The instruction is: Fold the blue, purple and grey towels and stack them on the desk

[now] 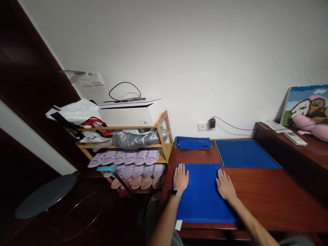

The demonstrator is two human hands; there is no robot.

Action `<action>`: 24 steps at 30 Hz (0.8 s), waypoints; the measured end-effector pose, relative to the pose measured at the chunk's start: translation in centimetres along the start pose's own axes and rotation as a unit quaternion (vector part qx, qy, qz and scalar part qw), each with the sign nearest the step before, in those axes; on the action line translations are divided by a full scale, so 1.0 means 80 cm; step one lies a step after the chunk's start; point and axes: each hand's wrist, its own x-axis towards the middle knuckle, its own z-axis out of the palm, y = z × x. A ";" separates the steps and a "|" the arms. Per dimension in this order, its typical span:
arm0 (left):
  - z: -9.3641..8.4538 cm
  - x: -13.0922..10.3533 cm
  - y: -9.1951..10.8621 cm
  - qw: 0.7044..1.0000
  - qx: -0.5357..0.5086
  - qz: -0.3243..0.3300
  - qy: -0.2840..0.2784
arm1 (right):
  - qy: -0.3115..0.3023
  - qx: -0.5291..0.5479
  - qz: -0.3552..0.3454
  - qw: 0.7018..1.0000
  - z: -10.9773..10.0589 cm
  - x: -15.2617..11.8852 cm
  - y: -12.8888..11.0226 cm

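Note:
A bright blue cloth [202,194] lies flat at the front of the brown table, a small white tag at its lower left corner. My left hand [180,179] rests flat on its upper left part, fingers stretched forward, a watch on the wrist. On the cloth's right edge lies my right hand [226,184], palm down with fingers extended. Neither hand holds anything. Behind, against the wall, is a folded blue cloth [194,143]. To its right a darker blue cloth with green edging [246,153] is spread flat.
A wooden rack [167,150] with slippers, bags and a white box [125,116] stands left of the table [271,194]. A black plug [212,123] sits in the wall. On a raised surface at right are a remote [295,138] and a pink plush [311,126]. A round stool [47,194] stands far left.

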 end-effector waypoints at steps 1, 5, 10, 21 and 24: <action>-0.001 -0.002 0.014 1.000 -0.011 0.013 0.008 | -0.002 -0.002 -0.003 1.000 0.002 -0.007 -0.001; 0.005 -0.017 0.111 0.991 -0.071 0.112 -0.009 | -0.009 -0.001 -0.005 1.000 0.001 -0.017 0.001; 0.019 -0.031 0.202 0.978 -0.117 0.158 -0.072 | -0.028 0.010 -0.043 0.999 -0.006 -0.013 0.013; -0.007 -0.095 -0.042 0.998 0.018 -0.031 -0.047 | -0.021 0.002 0.004 1.000 -0.008 -0.014 0.002; -0.009 -0.111 -0.067 0.999 0.026 -0.019 -0.027 | -0.026 0.002 0.006 1.000 -0.014 -0.017 0.002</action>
